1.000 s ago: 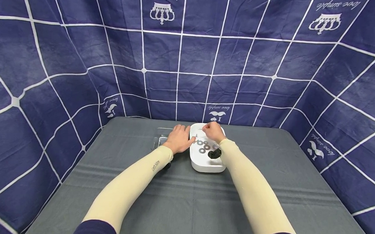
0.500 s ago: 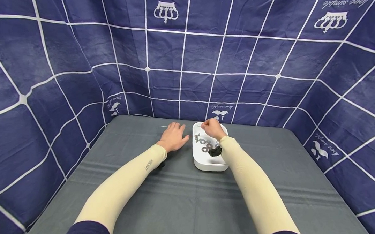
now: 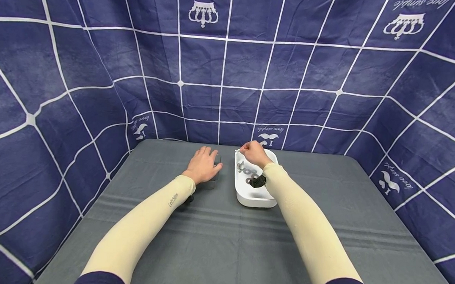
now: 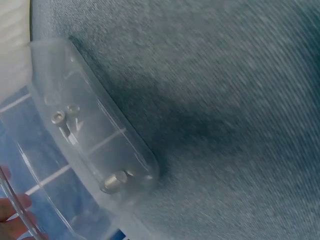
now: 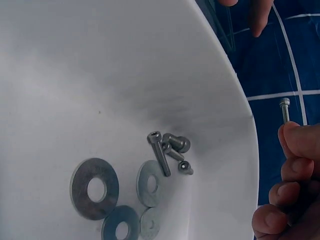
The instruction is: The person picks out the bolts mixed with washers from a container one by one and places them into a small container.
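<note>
My right hand (image 3: 254, 153) pinches a small socket-head bolt (image 5: 285, 111) between thumb and forefinger, its head pointing outward past the white tray's (image 3: 256, 202) far left rim. Inside the tray, in the right wrist view, lie several loose bolts (image 5: 159, 154) beside flat metal washers (image 5: 79, 186). My left hand (image 3: 203, 166) is left of the tray, fingers extended, over a clear plastic box (image 4: 112, 135). Its fingertips (image 4: 15, 215) show beside a clear edge in the left wrist view. A few bolts (image 4: 114, 181) lie inside the box, which the hand mostly hides in the head view.
Grey cloth (image 3: 216, 244) covers the table under the tray and box. A blue curtain with white lines (image 3: 239, 65) hangs close behind the table and along both sides. A black wrist strap (image 3: 257, 181) on my right arm overlaps the tray.
My left hand has moved left, away from the tray's rim to over the clear box. My right hand has shifted toward the tray's far left rim with the bolt in its fingers.
</note>
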### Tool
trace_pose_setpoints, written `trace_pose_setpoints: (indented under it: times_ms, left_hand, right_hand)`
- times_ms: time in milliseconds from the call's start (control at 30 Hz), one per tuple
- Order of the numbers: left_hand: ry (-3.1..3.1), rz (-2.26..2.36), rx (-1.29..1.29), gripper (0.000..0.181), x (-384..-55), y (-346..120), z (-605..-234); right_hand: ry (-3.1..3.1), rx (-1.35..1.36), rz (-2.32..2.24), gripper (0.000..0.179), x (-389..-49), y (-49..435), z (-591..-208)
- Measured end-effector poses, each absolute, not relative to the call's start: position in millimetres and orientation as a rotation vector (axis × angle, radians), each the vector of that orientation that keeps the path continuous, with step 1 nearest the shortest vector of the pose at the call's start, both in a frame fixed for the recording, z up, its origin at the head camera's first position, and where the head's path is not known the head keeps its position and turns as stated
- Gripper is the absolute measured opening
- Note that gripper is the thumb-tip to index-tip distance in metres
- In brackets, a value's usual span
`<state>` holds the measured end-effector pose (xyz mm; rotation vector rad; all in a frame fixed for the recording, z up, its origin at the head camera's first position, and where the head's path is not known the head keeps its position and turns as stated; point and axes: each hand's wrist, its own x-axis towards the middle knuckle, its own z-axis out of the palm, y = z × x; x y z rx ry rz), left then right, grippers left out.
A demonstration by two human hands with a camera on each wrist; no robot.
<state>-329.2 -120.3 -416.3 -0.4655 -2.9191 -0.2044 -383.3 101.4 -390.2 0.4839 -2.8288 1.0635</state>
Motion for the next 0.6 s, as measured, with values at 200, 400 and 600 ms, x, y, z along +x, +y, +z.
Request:
trace_pose_setpoints:
  times_ms: [200, 400, 600]
  left_hand:
    - [-2.923, -0.241, -0.432, 0.064, -330, -130, -420]
    - [-2.939, -0.266, -0.391, 0.066, -328, -142, -424]
    - [-2.934, -0.272, -0.38, 0.067, -327, -150, -424]
  right_hand:
    - [-2.825, 0.485, 1.081, 0.021, -383, 97, -392]
    - [-2.819, 0.486, 1.078, 0.022, -384, 91, -396]
    - [-2.829, 0.488, 1.07, 0.023, -385, 88, -391]
